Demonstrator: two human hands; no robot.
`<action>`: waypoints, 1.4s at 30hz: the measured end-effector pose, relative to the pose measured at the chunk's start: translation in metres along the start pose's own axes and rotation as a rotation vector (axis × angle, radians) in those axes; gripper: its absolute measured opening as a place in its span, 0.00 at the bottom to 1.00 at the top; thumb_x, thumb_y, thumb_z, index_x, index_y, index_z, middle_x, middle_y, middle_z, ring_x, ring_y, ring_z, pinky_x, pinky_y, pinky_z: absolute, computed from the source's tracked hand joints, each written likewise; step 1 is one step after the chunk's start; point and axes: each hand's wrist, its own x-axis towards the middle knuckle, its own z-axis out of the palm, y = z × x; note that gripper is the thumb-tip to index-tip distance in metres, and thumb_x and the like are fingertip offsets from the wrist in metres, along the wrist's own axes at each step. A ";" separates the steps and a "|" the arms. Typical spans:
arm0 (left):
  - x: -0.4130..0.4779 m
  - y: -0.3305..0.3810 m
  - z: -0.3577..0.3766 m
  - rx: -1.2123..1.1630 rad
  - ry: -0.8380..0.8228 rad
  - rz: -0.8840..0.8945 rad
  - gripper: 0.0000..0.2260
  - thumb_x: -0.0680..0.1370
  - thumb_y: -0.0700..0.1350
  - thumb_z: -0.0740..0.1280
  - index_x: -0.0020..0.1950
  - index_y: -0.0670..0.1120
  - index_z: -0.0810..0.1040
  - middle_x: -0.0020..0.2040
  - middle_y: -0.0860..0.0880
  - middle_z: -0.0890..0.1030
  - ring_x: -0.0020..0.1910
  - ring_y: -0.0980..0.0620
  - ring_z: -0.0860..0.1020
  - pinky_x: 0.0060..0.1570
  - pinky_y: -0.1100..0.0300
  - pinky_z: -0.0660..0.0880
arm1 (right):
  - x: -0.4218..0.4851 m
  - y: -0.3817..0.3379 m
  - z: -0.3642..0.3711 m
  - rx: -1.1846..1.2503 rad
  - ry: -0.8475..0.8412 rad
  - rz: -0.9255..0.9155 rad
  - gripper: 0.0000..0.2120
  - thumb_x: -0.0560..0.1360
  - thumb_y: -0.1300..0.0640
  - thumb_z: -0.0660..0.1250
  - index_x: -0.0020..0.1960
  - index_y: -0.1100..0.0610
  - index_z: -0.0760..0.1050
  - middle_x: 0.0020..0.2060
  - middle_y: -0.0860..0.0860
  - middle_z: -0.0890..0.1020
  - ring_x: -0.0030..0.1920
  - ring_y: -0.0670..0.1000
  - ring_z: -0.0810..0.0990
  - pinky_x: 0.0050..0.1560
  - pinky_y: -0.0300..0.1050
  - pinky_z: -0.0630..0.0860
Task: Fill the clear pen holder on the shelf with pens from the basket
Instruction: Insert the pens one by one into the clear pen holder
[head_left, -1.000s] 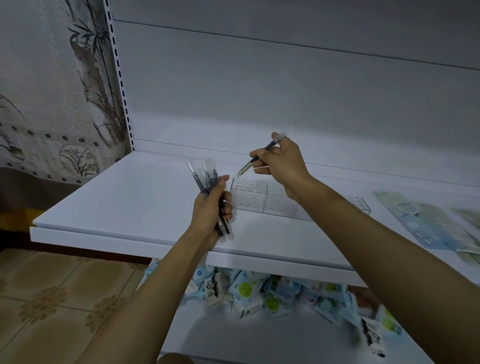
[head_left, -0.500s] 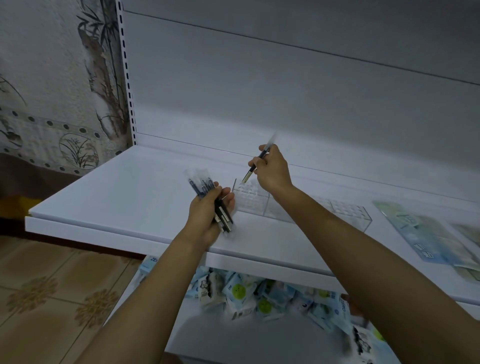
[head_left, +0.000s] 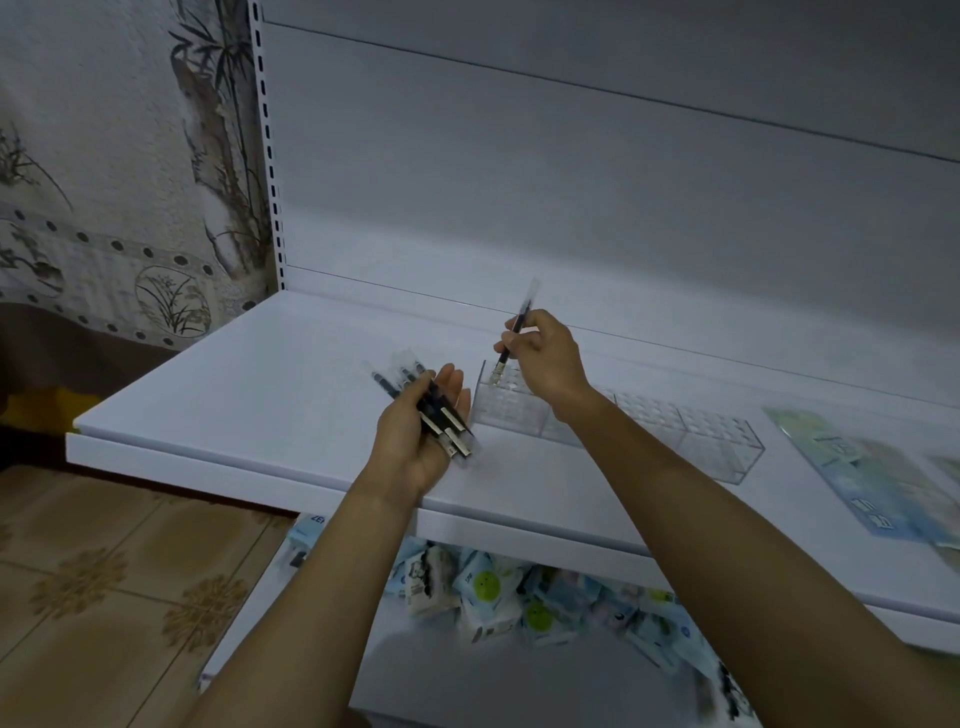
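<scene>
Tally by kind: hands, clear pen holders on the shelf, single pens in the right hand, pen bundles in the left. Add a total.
Hands: 2, left hand and right hand
Clear pen holder: 1
Single pen, right hand: 1
Pen bundle, left hand: 1, its pens overlap too much to count
Total: 5

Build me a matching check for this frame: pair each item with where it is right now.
Items
1. single pen
2. bundle of pens
3. clear pen holder
4. packets

Places
A. heaped below the white shelf
B. held in the left hand
C. standing on the white shelf, with no pens visible in it
D. pinched in the right hand, tip at the holder's left end

Pairs: 1-D, 2-B, 3-C, 4-A
</scene>
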 end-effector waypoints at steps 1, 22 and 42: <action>-0.001 0.000 0.000 -0.005 0.000 -0.003 0.08 0.81 0.42 0.62 0.54 0.39 0.78 0.49 0.44 0.84 0.44 0.51 0.84 0.39 0.58 0.82 | 0.000 0.000 -0.001 0.009 -0.010 -0.001 0.04 0.79 0.58 0.62 0.54 0.55 0.73 0.46 0.52 0.83 0.37 0.40 0.79 0.29 0.34 0.68; -0.010 0.001 0.005 0.078 -0.004 0.010 0.05 0.80 0.40 0.64 0.50 0.42 0.79 0.45 0.42 0.84 0.39 0.51 0.84 0.38 0.58 0.82 | -0.003 0.012 0.009 -0.117 -0.045 -0.065 0.11 0.79 0.56 0.63 0.60 0.51 0.75 0.47 0.51 0.84 0.49 0.48 0.82 0.50 0.44 0.76; -0.006 0.001 0.004 0.073 0.003 -0.004 0.19 0.80 0.44 0.64 0.33 0.39 0.84 0.41 0.44 0.82 0.37 0.53 0.77 0.37 0.60 0.81 | -0.001 0.015 0.003 -0.013 -0.023 -0.007 0.05 0.73 0.58 0.70 0.48 0.57 0.77 0.43 0.52 0.84 0.46 0.51 0.82 0.54 0.53 0.78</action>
